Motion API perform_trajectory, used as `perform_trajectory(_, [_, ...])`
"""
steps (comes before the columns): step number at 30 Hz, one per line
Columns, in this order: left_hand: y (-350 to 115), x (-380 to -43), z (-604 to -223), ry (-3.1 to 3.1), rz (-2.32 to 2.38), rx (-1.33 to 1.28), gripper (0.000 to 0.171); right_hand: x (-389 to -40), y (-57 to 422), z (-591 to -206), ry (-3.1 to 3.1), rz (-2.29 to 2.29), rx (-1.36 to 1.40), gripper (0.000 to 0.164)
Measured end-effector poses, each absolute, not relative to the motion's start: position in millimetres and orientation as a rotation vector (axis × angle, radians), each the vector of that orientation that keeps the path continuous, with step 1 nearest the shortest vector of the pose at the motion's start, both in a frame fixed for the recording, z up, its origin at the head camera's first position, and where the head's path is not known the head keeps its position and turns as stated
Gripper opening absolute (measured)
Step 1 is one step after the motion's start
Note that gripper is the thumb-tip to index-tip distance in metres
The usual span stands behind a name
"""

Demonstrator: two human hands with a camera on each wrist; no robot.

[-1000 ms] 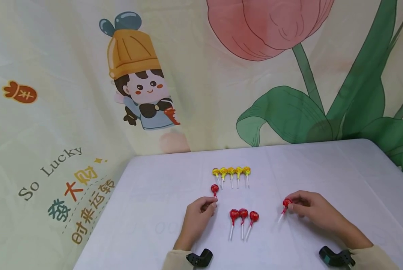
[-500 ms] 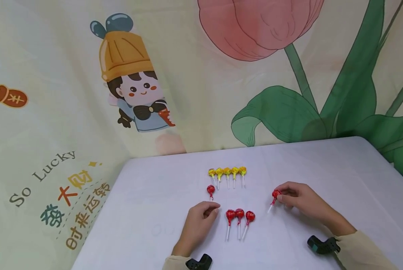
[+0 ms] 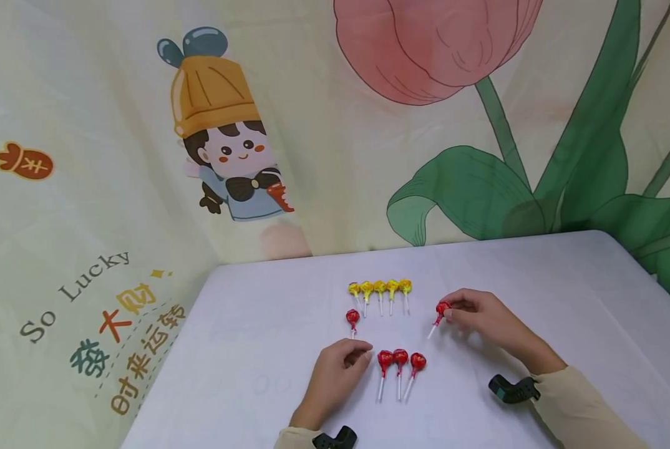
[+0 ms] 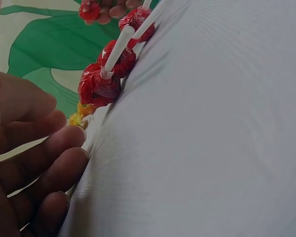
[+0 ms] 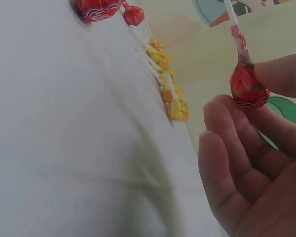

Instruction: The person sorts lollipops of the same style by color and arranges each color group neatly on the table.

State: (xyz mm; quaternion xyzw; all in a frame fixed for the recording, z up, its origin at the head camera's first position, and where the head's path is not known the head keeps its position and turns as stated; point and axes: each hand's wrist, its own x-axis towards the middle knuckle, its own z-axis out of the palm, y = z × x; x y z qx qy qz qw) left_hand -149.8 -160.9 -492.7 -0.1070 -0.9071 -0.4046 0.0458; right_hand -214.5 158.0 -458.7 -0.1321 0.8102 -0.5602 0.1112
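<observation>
My right hand (image 3: 483,319) pinches a red-wrapped lollipop (image 3: 442,308) by its head, between thumb and fingers. In the right wrist view this held lollipop (image 5: 247,85) is off the table, its white stick pointing up in that frame. My left hand (image 3: 337,375) rests low over the table with loosely bent fingers and holds nothing. Just beyond its fingertips lies a single red lollipop (image 3: 352,317), the lower end of its stick hidden at the hand. To the right of the left hand lie three red lollipops (image 3: 400,357), sticks toward me.
Several yellow lollipops (image 3: 380,287) form a row farther back, sticks toward me. A white cloth covers the table (image 3: 251,324). Behind its back edge hangs a printed backdrop (image 3: 335,174) with a flower and a cartoon figure.
My right hand has carried its red lollipop leftward and farther back, closer to the yellow row. The left hand has drawn back from the single red lollipop and shifted slightly right.
</observation>
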Motion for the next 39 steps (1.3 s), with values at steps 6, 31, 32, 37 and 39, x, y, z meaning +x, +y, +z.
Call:
perform_trajectory(6, [-157.8,-148.8,-491.8,-2.803,-1.176,-0.318,0.018,-220.4,150.0,-455.3,2.397,-1.643,-0.402,0.034])
perform_trajectory(31, [-151.5,-146.3,-493.8,-2.781,-1.027,-0.479,0.02,-258.5,106.6,-435.9,2.438,-1.419,-0.578,0.027])
perform_trajectory(32, [-151.6,-146.3,-493.8,-2.79,-1.025,-0.475,0.019,-259.7,105.7,-435.7,2.413,-1.424,-0.571,0.027])
perform_trajectory(37, [-152.2,-146.5,-494.1,-2.786,-1.023,-0.477,0.019,-263.9,98.9,-435.9,2.337,-1.441,-0.569,0.029])
perform_trajectory(39, [-152.4,-147.0,-495.4,-2.771,-1.022,-0.49,0.019,-264.9,95.9,-436.3,2.33,-1.433,-0.579,0.028])
